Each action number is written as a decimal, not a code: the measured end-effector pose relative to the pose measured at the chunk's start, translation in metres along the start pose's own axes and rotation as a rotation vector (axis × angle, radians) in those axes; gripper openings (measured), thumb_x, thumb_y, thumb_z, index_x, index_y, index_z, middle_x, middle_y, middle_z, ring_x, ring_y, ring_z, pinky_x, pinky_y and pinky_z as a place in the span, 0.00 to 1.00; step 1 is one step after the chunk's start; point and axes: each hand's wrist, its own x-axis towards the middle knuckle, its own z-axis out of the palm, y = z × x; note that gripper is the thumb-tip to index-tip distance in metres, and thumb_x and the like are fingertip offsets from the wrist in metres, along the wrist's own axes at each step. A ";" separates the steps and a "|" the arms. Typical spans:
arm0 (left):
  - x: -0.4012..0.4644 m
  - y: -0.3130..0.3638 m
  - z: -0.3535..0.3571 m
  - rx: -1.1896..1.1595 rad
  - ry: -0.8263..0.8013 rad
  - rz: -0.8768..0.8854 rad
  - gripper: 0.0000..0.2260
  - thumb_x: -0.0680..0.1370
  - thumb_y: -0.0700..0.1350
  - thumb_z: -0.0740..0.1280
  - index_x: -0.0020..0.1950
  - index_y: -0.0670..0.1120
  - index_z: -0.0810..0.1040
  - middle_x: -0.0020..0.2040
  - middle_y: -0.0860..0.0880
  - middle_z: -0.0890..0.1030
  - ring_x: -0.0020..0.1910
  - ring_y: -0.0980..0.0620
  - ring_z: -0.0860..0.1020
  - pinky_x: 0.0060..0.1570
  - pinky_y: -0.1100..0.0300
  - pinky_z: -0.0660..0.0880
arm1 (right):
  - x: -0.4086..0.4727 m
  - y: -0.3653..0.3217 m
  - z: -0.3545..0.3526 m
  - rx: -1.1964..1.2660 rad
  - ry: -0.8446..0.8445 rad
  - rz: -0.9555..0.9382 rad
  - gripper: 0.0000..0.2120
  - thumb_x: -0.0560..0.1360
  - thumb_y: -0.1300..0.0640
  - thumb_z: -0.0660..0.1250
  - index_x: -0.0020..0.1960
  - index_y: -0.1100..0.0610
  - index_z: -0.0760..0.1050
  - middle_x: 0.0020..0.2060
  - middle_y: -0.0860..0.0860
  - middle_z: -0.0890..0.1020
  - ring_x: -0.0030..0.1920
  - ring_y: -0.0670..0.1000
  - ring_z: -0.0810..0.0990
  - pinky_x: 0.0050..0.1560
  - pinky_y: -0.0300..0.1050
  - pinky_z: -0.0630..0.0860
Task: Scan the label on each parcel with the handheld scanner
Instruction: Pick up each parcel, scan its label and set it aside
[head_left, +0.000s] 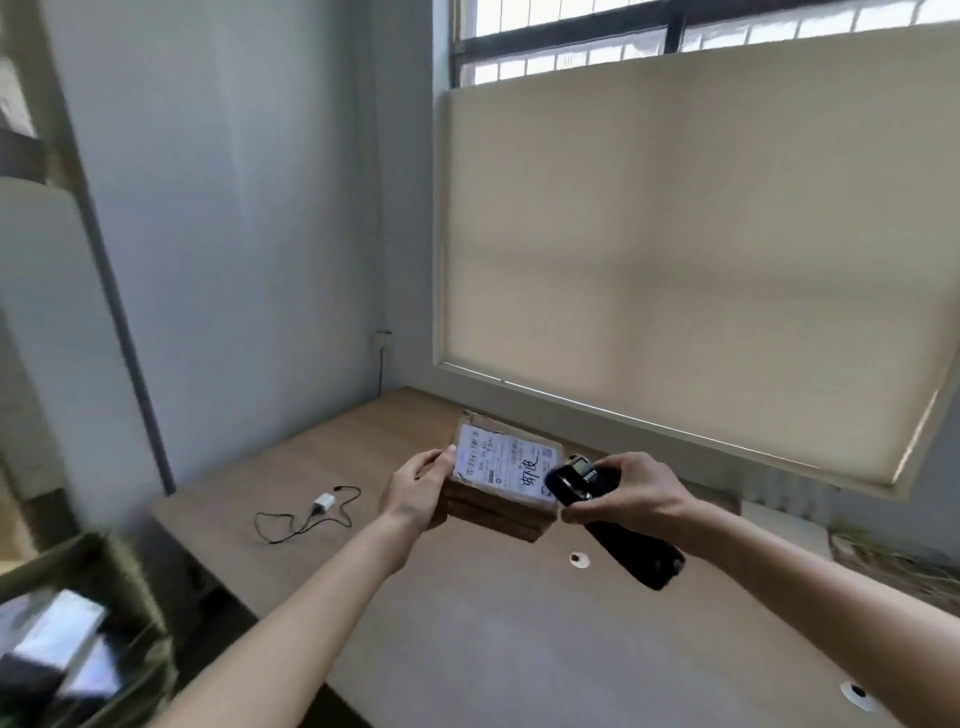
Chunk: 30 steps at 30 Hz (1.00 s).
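Note:
My left hand (418, 491) grips the left end of a brown cardboard parcel (496, 512) and holds it above the wooden table (493, 634). A white label (501, 462) with print and handwriting faces up on the parcel's top. My right hand (631, 491) grips a black handheld scanner (615, 525). The scanner's head sits over the label's right edge, and its handle slants down to the right.
A white charger with a black cable (311, 512) lies on the table to the left. Two small white discs (579, 559) (857, 693) sit in the tabletop. A bin with parcels (67, 660) stands at the lower left. A window with a drawn blind (691, 249) is behind.

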 end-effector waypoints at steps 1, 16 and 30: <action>0.003 -0.003 -0.033 -0.026 0.034 -0.021 0.16 0.80 0.59 0.66 0.61 0.51 0.79 0.56 0.46 0.83 0.56 0.45 0.81 0.52 0.47 0.83 | 0.007 -0.024 0.025 0.067 -0.028 -0.017 0.21 0.56 0.42 0.84 0.45 0.50 0.86 0.37 0.46 0.88 0.41 0.48 0.87 0.46 0.45 0.82; -0.040 -0.089 -0.465 -0.218 0.441 -0.176 0.26 0.70 0.53 0.78 0.66 0.56 0.74 0.55 0.44 0.84 0.52 0.43 0.83 0.41 0.48 0.82 | 0.045 -0.345 0.362 0.273 -0.577 -0.414 0.11 0.63 0.50 0.85 0.42 0.49 0.87 0.36 0.49 0.87 0.35 0.47 0.86 0.36 0.39 0.79; 0.003 -0.248 -0.636 -0.146 0.691 -0.437 0.22 0.71 0.43 0.79 0.60 0.47 0.73 0.58 0.44 0.80 0.50 0.46 0.84 0.39 0.52 0.83 | 0.118 -0.434 0.651 -0.057 -0.884 -0.460 0.21 0.59 0.44 0.86 0.45 0.53 0.85 0.39 0.49 0.87 0.40 0.48 0.85 0.38 0.41 0.81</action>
